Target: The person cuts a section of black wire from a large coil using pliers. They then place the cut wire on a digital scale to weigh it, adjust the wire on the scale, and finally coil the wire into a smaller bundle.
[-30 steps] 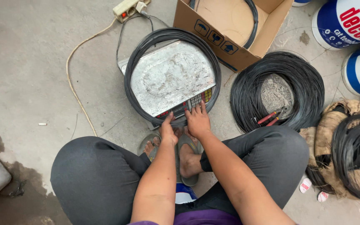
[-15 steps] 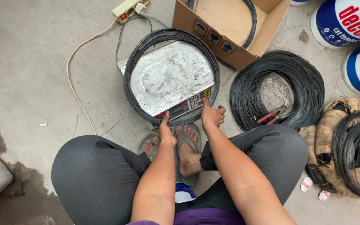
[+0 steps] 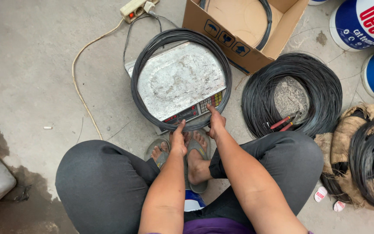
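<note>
The left hand (image 3: pixel 178 138) is pinching the near edge of a thin ring of black wire (image 3: pixel 181 78) with its grip closed on the strands, and the right hand (image 3: pixel 216 122) is poking one finger at the buttons on the front of the flat scale (image 3: pixel 176 82), its grip holding nothing. The ring is already lying around the shiny scale plate in the upper middle of the frame, so the weighing looks under way but not finished. To the right, a big wire coil (image 3: pixel 291 95) with red pliers (image 3: pixel 282 123) inside, a cardboard box (image 3: pixel 243 30) and a wire roll in sacking (image 3: pixel 369 160) are sitting on the floor.
</note>
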